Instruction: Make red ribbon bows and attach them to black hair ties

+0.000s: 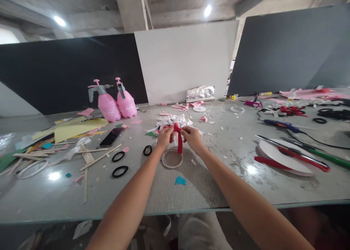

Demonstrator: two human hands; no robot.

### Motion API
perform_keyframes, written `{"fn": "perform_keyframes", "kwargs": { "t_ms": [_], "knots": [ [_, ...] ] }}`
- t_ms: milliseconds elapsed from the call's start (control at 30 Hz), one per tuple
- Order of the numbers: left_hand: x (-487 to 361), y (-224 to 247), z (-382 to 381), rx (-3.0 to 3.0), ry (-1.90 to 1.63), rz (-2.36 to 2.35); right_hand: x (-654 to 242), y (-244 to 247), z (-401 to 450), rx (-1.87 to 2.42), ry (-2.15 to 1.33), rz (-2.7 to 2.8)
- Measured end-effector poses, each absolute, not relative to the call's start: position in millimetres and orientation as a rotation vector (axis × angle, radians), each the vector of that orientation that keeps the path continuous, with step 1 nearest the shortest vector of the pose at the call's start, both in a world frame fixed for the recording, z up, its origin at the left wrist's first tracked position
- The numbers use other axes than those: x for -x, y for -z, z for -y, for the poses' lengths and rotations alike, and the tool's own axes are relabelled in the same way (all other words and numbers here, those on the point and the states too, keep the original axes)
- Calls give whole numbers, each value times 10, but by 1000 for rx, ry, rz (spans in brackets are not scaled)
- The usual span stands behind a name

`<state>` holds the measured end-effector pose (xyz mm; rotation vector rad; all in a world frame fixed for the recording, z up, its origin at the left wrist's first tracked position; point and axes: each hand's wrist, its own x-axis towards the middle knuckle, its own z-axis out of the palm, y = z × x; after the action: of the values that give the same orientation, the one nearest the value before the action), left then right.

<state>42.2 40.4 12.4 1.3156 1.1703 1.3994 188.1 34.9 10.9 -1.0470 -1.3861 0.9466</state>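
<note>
Above the middle of the table, a red ribbon [179, 142] is pinched between both my hands, with a bow-like fold at its top and one tail hanging down. My left hand [164, 137] is closed on its left side. From the right, my right hand [192, 136] grips it with thumb and fingers. A small white tag with print hangs beside the tail. Below lies a pale ring [172, 159], close under the ribbon's end. Behind my hands is a heap of white ribbon scraps [175, 120].
Two pink spray bottles [108, 107], a phone [111, 137], wooden sticks [100, 157] and black rings [120, 171] lie to the left. At right are a ribbon roll [284, 158], scissors-like red-handled tool [303, 157] and blue glue gun [281, 125] with cable. Foil [200, 93] stands behind.
</note>
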Motion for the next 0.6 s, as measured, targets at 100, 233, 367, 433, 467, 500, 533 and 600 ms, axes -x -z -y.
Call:
{"fn": "perform_keyframes", "kwargs": {
  "t_ms": [100,233,367,433,467,500,533,600],
  "knots": [
    [-375,-141,-389,-1566,-1606,-1282,-1901,-90,-366,1118,-857,1405],
    [-370,-174,-361,-1614,-1749,-1260,-1910,-56,-371,1163,-669,1524],
    [-401,-154,-358,-1670,-1577,-1285,-1896,-43,-341,1105,-537,1645],
    [-409,-138,-367,-1708,-1518,-1299,-1892,-46,-329,1095,-507,1674],
    [-411,-132,-372,-1712,-1506,-1297,-1892,-48,-327,1094,-495,1680],
    [-412,-130,-377,-1702,-1501,-1288,-1893,-50,-327,1092,-487,1682],
    [-414,-130,-383,-1683,-1494,-1269,-1895,-52,-329,1091,-482,1679],
    [-417,-135,-394,-1630,-1476,-1212,-1897,-56,-337,1092,-496,1654]
  ]
}}
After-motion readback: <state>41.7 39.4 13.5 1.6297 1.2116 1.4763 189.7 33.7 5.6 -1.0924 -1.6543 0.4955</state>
